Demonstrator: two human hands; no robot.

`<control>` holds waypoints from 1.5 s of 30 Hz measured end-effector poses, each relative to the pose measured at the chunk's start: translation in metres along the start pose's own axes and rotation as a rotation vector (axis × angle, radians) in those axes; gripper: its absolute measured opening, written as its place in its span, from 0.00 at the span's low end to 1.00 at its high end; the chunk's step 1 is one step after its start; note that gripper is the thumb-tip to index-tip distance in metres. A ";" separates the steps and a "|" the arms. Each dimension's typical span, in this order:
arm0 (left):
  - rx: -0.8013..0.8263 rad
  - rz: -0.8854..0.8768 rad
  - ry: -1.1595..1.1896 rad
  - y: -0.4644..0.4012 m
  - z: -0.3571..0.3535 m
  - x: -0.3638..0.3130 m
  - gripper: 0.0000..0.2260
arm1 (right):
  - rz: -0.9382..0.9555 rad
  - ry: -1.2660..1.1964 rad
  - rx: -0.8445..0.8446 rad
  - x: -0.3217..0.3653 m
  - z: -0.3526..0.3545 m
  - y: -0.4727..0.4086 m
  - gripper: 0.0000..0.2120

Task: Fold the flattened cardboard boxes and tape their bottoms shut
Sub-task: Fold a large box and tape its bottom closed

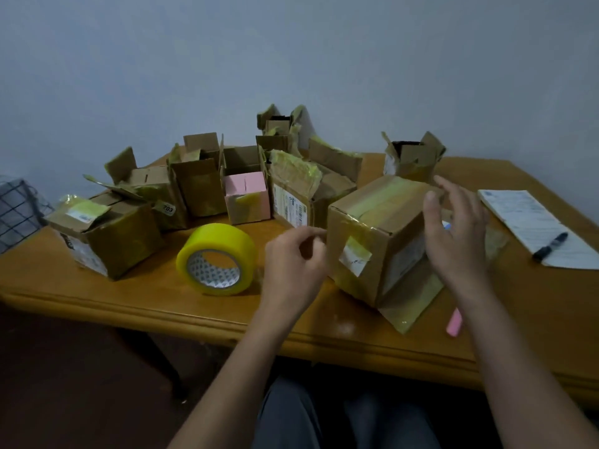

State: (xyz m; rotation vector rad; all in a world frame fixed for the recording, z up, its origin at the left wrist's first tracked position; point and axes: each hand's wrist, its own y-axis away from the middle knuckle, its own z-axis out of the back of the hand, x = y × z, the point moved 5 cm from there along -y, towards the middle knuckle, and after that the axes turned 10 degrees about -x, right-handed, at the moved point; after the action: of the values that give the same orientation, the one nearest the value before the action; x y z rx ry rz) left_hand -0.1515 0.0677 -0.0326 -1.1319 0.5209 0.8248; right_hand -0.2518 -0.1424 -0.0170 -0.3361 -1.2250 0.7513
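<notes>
A brown cardboard box (366, 241) stands on the wooden table (136, 306) in front of me, its upper face closed with a strip of yellowish tape. My left hand (291, 264) has curled fingers, and its fingertips are at the box's upper left edge. I see nothing plainly held in it. My right hand (453, 228) hovers with spread fingers at the box's right side. A yellow tape roll (215, 259) lies on the table left of my left hand.
Several folded boxes with open flaps crowd the back of the table, among them a pink box (248, 197) and a box (107, 238) at the left. A paper sheet (531, 222) with a black marker (550, 243) lies at the right. A pink object (453, 322) lies near the front edge.
</notes>
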 end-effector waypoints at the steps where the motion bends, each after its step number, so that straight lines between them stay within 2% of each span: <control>1: 0.006 0.084 0.071 0.003 -0.008 -0.002 0.11 | -0.062 -0.019 0.073 -0.009 -0.003 -0.008 0.22; 4: -0.010 0.222 0.184 0.008 -0.024 -0.010 0.11 | -0.263 -0.148 0.260 -0.026 -0.016 -0.027 0.29; 6: -0.011 0.218 0.186 0.010 -0.029 -0.015 0.10 | -0.300 -0.143 0.313 -0.032 -0.022 -0.032 0.33; 8: 0.030 0.217 0.159 0.013 -0.033 -0.018 0.16 | -0.323 -0.109 0.341 -0.039 -0.025 -0.034 0.39; 10: 0.067 0.328 0.189 0.016 -0.037 -0.015 0.17 | -0.363 -0.105 0.365 -0.046 -0.025 -0.036 0.42; 13: 0.076 0.481 0.240 0.015 -0.040 -0.012 0.12 | -0.411 -0.192 0.391 -0.048 -0.020 -0.038 0.36; 15: 0.095 0.525 0.192 0.014 -0.043 -0.014 0.19 | -0.406 -0.250 0.401 -0.044 -0.016 -0.036 0.30; 18: 0.099 0.588 0.212 0.014 -0.045 -0.015 0.22 | -0.413 -0.281 0.383 -0.044 -0.005 -0.034 0.30; 20: 0.082 0.585 0.224 0.013 -0.041 -0.019 0.21 | -0.403 -0.305 0.345 -0.044 0.005 -0.031 0.30; 24: 0.023 0.477 0.287 0.011 -0.023 -0.038 0.22 | -0.315 -0.419 0.260 -0.032 0.028 -0.028 0.20; 27: -0.010 0.398 0.377 0.009 -0.009 -0.052 0.11 | -0.283 -0.572 0.216 -0.025 0.045 -0.031 0.15; 29: -0.016 0.377 0.426 0.011 -0.005 -0.060 0.14 | -0.245 -0.661 0.224 -0.023 0.057 -0.032 0.16; 33: -0.026 0.286 0.458 0.017 -0.007 -0.070 0.19 | -0.174 -0.771 0.298 -0.023 0.078 -0.031 0.31; 36: -0.038 0.206 0.355 0.019 -0.015 -0.075 0.21 | -0.282 -0.888 0.376 -0.030 0.088 -0.027 0.25; 38: -0.007 0.209 0.377 0.020 -0.025 -0.076 0.21 | -0.313 -0.840 0.370 -0.035 0.092 -0.023 0.19; 41: 0.103 0.230 0.421 0.021 -0.045 -0.074 0.19 | -0.343 -0.757 0.316 -0.051 0.094 -0.022 0.24; 45: 0.228 0.360 0.546 0.025 -0.071 -0.069 0.10 | -0.401 -0.728 0.302 -0.081 0.093 -0.020 0.21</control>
State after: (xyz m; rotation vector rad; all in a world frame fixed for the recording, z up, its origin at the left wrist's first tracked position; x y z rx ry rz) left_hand -0.2102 -0.0147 -0.0221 -1.0607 1.2702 0.7323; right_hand -0.3431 -0.2259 -0.0323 0.4678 -1.7553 0.7107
